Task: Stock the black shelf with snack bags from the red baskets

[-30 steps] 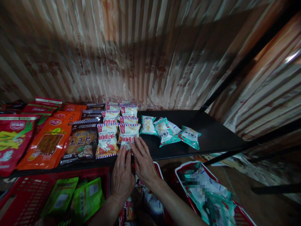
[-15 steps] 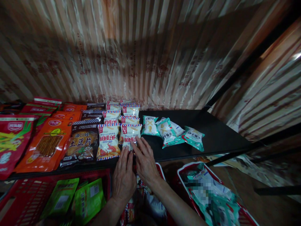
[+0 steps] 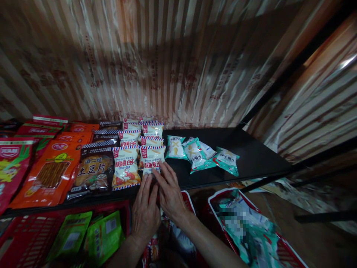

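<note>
Both of my hands rest at the lower part of a white snack bag [image 3: 151, 156] with red lettering, at the front of the black shelf [image 3: 259, 160]. My left hand [image 3: 146, 208] has its fingers stretched out, their tips at the bag's bottom edge. Higher up lie the fingertips of my right hand [image 3: 170, 197], extended over the bag's lower right side. A matching shrimp snack bag [image 3: 126, 169] leans just to the left, with more of the same kind in rows behind. On the right, several teal-and-white snack bags [image 3: 196, 154] lie loosely.
Dark brown potato chip bags [image 3: 95, 167], orange snack packs [image 3: 54, 173] and red packs [image 3: 12, 167] line the shelf's left. Below stand a red basket [image 3: 33, 230] with green packets [image 3: 104, 236] and another basket [image 3: 213, 199] holding teal bags. A striped sheet [image 3: 156, 67] hangs behind.
The view has shifted slightly, so the shelf appears a little further left. My hands stay on the same snack bag, with only small finger movement.
</note>
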The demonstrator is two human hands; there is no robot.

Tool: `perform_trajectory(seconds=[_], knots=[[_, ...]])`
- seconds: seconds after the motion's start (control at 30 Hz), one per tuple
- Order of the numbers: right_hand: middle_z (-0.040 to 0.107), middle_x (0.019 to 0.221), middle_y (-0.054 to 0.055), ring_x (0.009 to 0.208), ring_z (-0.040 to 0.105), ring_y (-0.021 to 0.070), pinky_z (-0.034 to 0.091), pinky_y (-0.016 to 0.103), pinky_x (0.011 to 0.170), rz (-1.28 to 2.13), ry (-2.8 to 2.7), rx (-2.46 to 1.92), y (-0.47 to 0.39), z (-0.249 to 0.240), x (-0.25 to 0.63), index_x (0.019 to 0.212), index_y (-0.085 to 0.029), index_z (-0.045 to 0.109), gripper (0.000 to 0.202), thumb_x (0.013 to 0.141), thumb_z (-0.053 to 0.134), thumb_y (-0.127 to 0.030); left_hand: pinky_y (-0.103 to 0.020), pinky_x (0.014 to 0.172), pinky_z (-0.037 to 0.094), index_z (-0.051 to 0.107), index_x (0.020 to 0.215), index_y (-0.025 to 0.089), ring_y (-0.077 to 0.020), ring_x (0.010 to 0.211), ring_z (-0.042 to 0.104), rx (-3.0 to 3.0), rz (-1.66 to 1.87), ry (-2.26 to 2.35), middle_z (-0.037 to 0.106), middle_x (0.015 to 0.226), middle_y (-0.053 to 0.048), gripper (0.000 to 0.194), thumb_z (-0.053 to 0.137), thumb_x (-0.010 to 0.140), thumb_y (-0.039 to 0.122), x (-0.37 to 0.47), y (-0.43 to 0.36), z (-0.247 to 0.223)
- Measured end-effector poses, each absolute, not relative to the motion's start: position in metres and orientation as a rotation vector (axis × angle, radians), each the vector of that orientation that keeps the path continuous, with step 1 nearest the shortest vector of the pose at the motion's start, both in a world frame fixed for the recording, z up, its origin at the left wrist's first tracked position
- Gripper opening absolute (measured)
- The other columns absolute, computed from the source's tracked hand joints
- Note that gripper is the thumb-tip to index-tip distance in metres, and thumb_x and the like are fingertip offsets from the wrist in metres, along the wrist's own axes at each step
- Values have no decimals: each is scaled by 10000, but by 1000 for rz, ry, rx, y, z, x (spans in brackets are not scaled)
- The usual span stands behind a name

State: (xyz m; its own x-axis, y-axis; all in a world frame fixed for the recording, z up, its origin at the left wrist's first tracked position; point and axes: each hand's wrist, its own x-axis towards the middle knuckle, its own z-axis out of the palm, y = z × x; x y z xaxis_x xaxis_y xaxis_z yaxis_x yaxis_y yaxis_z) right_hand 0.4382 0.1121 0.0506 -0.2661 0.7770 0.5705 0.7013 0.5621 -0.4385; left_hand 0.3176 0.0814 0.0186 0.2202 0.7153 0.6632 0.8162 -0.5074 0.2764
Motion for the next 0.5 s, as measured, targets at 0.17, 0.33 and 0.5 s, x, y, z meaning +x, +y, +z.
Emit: perform_trajectory(seconds=[0.17, 0.33, 0.5], knots=[[293, 1476, 65, 1362, 226, 246, 354, 500, 1037, 140, -2012, -1174, 109, 51, 440, 1357, -261, 395, 543, 842, 386, -88, -489, 993, 423, 376, 1309, 134, -290, 1336, 293, -2344, -1192, -1448, 379, 1397, -192, 523, 399, 796, 33, 321, 81, 19], [293, 1473, 79, 1362, 231, 241, 366, 502, 1028, 150, -2011, -1124, 103, 55, 445, 1368, -254, 371, 581, 822, 367, -57, -503, 1002, 409, 355, 1317, 109, -300, 1341, 276, -2378, -1172, -1424, 394, 1373, -211, 540, 414, 786, 25, 323, 80, 20], [321, 1447, 106, 1336, 286, 241, 377, 483, 1027, 171, -2009, -1145, 96, 59, 453, 1356, -226, 388, 601, 787, 379, -31, -497, 1025, 388, 387, 1290, 118, -292, 1337, 285, -2416, -1173, -1361, 398, 1370, -195, 514, 410, 788, 9, 324, 76, 23]])
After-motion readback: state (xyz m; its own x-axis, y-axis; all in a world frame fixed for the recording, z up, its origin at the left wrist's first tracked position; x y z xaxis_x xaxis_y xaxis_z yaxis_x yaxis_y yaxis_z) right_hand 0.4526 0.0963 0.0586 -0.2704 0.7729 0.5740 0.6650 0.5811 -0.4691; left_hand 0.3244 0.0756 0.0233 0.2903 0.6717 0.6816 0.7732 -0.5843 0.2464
